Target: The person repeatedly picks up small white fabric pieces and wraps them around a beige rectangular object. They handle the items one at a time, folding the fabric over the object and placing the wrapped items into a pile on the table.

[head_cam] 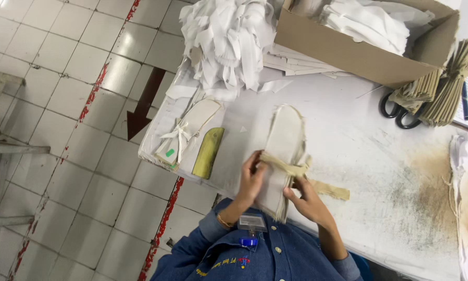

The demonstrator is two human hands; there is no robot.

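A stack of cream, sole-shaped fabric pieces (284,136) lies on the white table (379,156) in front of me. A tan cloth strip (285,167) runs across the stack, and its loose end (332,190) trails off to the right. My left hand (251,181) grips the stack's left edge where the strip crosses it. At the stack's lower right, my right hand (310,202) pinches the strip. Both hands are closed on the bundle.
A tied bundle of white soles (188,132) and a yellow-green sole piece (208,153) lie to the left. Behind are a heap of white strips (228,36), a cardboard box (359,54), black scissors (399,113) and tan bundles (445,86). The tiled floor (62,78) is left of the table edge.
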